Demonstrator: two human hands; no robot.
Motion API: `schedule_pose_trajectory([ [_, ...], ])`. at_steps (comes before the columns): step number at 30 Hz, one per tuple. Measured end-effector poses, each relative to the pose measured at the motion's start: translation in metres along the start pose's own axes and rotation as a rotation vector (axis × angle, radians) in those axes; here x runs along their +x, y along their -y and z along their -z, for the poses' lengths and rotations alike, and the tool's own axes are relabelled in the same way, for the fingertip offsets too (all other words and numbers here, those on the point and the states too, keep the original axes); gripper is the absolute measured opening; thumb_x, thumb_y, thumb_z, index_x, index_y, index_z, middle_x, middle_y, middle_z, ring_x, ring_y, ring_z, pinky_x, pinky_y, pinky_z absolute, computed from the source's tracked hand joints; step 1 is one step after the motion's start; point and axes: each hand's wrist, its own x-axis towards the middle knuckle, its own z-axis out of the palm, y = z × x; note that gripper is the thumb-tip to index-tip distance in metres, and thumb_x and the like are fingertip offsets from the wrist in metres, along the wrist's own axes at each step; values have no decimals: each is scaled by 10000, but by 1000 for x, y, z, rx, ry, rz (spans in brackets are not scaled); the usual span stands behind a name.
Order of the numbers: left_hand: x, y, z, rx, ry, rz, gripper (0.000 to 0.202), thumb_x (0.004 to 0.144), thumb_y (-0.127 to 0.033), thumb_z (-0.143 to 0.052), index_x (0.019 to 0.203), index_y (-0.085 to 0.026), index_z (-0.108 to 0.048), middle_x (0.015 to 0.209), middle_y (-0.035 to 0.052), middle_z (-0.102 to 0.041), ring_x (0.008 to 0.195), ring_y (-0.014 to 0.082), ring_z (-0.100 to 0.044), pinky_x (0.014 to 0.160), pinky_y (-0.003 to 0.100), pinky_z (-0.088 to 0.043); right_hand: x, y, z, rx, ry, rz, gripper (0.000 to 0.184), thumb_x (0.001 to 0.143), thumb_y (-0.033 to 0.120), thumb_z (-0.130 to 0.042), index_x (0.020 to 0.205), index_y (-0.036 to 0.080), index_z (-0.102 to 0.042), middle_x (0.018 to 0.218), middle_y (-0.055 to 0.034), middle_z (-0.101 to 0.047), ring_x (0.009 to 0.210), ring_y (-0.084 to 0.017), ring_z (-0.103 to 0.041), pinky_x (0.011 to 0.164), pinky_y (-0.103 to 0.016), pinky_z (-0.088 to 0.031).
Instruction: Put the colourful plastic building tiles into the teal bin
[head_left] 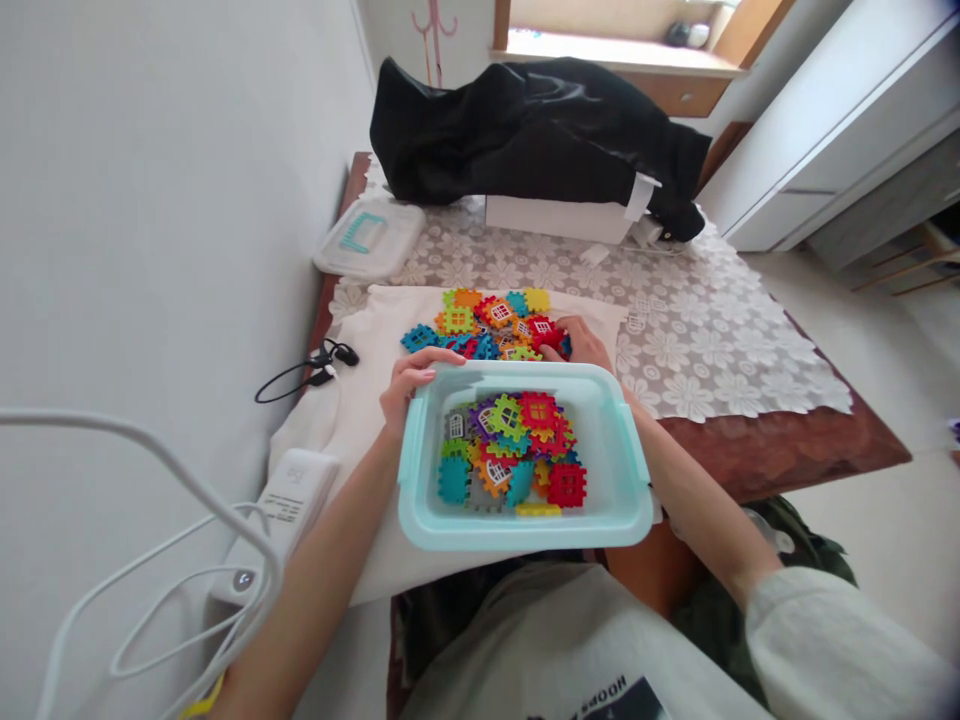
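Note:
A pale turquoise plastic box (615, 500) lies in front of me at the table's near edge, holding several coloured interlocking toy tiles (517, 450). My left hand (409, 385) grips the box's far left corner, fingers curled over the rim. My right hand (574, 340) reaches past the box's far rim into a loose pile of coloured tiles (480, 325) on a white cloth (360, 400). Its fingers are closed round a red tile (545, 330) at the pile's right side.
The box's lid (367, 240) lies at the far left of the table on a lace cloth (697, 340). Behind it are a white box (555, 215) and a black garment (532, 125). A black cable (300, 370) and a white power strip (289, 500) lie left.

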Motion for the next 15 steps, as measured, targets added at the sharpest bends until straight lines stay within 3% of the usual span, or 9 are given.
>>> schedule_pose_trajectory([
  [8,-3,5,2,-114,23,52,156,965,-351,-763,848,-249,-744,1100,35,-874,868,233,-818,770,382,-688,3,-9,4,70,24,14,207,957,404,-684,1088,245,-668,1460,-162,-695,1179,-326,-719,1074,-501,-598],
  [15,-3,16,4,-46,47,-164,203,888,-338,-902,937,-247,-727,1138,64,-875,948,272,-843,789,421,-686,2,-16,7,254,-67,88,220,951,440,-669,884,261,-559,1404,-143,-693,1272,-289,-686,1158,-477,-544],
])
